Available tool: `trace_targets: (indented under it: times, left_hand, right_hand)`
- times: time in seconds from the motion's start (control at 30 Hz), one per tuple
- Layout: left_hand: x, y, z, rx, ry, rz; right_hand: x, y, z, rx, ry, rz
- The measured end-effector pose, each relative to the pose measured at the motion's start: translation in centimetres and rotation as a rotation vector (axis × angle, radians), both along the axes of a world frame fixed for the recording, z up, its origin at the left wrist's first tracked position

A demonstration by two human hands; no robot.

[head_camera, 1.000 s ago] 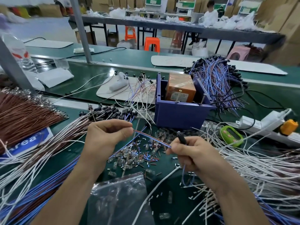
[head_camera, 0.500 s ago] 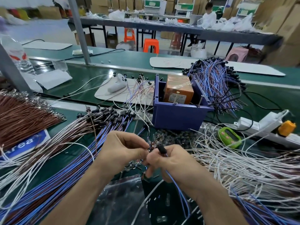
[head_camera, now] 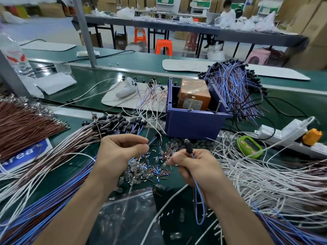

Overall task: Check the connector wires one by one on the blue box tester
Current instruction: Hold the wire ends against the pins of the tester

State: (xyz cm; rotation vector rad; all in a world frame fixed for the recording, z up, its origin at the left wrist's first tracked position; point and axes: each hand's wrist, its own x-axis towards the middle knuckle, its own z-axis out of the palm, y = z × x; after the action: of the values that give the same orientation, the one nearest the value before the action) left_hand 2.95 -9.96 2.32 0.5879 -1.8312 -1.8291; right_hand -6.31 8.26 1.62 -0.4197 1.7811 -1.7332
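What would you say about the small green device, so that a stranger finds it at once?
Find the big blue box in the middle. To its right, beside the white power strip, lies the green device. It alone is bright green, with pink buttons.

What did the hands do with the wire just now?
The left hand and right hand came together, then parted again. The thin blue wire, stretched between them before, now loops below the right hand, which still grips its black plug. The blue plastic box stayed put.

The left hand (head_camera: 122, 152) and right hand (head_camera: 196, 167), touching 0.5 s ago, have drawn apart, the connector (head_camera: 188, 146) now upright.
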Motion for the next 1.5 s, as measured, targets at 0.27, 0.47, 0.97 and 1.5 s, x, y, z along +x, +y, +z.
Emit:
trace_targets:
  times: [0.27,0.47,0.97,1.5]
  left_hand:
    - [0.2,2.3,0.3,-0.124,-0.005,-0.138]
    - [-0.2,2.9,0.2,-0.081,0.023,-0.112]
    - [-0.4,1.9,-0.6,-0.042,-0.036,-0.136]
    - [-0.1,1.0,-0.3,-0.019,0.012,0.025]
  right_hand:
    - [0.6,-0.7,-0.2,-0.012,0.067,0.000]
    - [1.1,-0.9,0.0,0.009,0.101,0.074]
    - [0.8,-0.3,0.0,0.001,0.090,0.108]
    - [1.4,-0.2,1.0,0.018,-0.023,0.158]
